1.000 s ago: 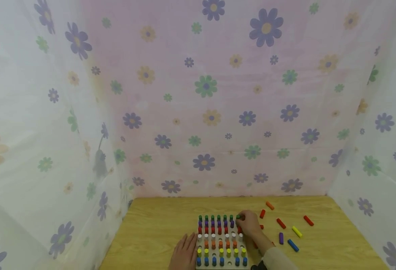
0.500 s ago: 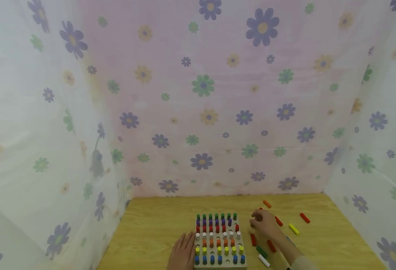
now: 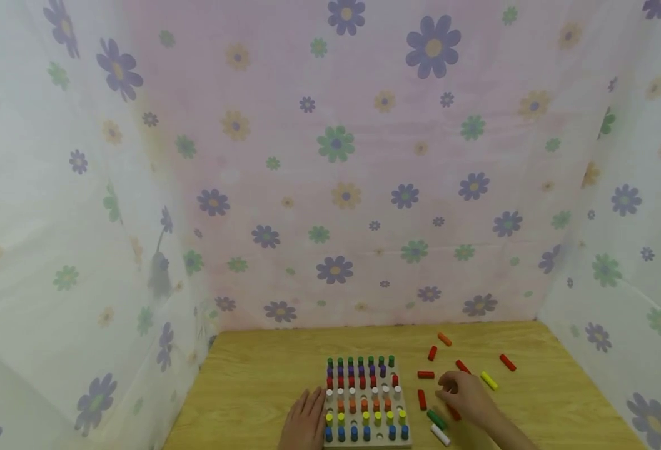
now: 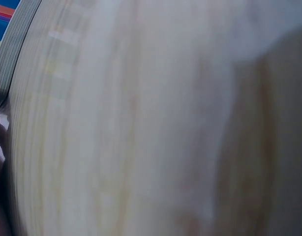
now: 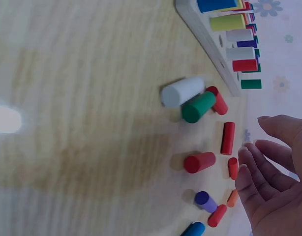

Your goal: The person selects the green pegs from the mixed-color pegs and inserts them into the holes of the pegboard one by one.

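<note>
Since a second ago, right hand (image 3: 468, 400) has left the pegboard (image 3: 367, 403) for loose pegs (image 3: 437, 419) at lower right, fingers relaxed, empty. Left hand (image 3: 303, 425) lies flat beside the board, lower centre.

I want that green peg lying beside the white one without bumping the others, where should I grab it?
Pinch the green peg across its round middle, from above. It lies flat, the white peg along one side and a red peg at its far end, so only its top is free. The right hand hovers open nearby.
</note>
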Tool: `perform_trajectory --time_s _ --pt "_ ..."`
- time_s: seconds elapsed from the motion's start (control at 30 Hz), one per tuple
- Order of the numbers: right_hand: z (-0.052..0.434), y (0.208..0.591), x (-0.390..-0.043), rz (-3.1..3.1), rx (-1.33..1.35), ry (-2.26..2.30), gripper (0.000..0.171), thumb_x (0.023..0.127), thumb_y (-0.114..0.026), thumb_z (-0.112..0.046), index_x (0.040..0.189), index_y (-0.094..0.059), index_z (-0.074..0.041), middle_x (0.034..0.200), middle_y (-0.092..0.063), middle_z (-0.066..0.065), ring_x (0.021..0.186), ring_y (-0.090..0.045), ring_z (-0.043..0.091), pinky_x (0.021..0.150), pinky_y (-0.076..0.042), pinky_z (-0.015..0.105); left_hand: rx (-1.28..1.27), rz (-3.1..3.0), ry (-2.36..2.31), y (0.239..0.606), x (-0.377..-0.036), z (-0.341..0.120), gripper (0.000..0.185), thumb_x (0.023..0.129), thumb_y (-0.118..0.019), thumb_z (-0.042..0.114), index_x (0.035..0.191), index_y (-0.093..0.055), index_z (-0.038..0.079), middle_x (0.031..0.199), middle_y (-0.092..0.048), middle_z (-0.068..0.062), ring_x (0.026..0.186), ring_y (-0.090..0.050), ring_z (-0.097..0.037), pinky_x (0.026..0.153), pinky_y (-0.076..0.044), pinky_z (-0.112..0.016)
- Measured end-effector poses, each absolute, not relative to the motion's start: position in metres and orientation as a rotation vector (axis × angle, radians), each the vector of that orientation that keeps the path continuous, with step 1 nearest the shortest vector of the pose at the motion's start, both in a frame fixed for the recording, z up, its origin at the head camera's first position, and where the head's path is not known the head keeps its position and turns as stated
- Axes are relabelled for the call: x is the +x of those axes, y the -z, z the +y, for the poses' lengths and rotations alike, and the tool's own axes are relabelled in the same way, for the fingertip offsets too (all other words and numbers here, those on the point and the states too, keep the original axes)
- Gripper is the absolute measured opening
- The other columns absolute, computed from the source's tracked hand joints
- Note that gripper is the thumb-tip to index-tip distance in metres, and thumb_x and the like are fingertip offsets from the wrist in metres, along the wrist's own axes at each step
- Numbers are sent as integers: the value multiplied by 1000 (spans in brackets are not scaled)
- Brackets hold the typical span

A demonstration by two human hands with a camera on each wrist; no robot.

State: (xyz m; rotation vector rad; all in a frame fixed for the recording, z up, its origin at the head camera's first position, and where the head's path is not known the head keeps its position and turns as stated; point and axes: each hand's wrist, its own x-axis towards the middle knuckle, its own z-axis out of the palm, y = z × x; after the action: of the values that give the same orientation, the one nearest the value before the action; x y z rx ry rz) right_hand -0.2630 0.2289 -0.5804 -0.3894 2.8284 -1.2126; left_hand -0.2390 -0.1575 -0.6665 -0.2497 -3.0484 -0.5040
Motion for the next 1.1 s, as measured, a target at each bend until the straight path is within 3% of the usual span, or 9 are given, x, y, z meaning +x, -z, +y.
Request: perform_trajectory --time_s 0.23,0.47,0.77,1.1 --pt "232 591 -250 2793 -400 1185 15 90 -77 -12 98 -72 0 82 -66 -2 72 -59 9 59 -52 23 -270 -3038 491 666 -238 -159 55 111 -33 46 150 -54 13 150 -55 -7 143 -43 -37 118 -36 -56" --pt "229 596 -241 2630 -269 1228 18 95 -72 -15 101 -71 1 86 -67 0 78 -62 17 65 -56 33 -294 -3043 461 670 -236 -160 56 112 -32 47 149 -55 12 148 -56 -9 141 -45 -37 116 -38 -55" --pt "227 604 -242 2597 -255 1185 15 93 -73 -13 101 -71 0 86 -68 0 80 -63 18 70 -59 39 -304 -3027 459 670 -236 -161 57 112 -29 47 150 -54 13 150 -55 -8 142 -45 -37 116 -38 -56" --pt "225 605 -246 2597 -332 1149 11 92 -74 -11 98 -71 -2 84 -68 -1 77 -63 17 67 -58 36 -280 -3029 463 667 -237 -159 57 112 -31 48 151 -54 14 150 -55 -7 142 -44 -36 117 -37 -55"
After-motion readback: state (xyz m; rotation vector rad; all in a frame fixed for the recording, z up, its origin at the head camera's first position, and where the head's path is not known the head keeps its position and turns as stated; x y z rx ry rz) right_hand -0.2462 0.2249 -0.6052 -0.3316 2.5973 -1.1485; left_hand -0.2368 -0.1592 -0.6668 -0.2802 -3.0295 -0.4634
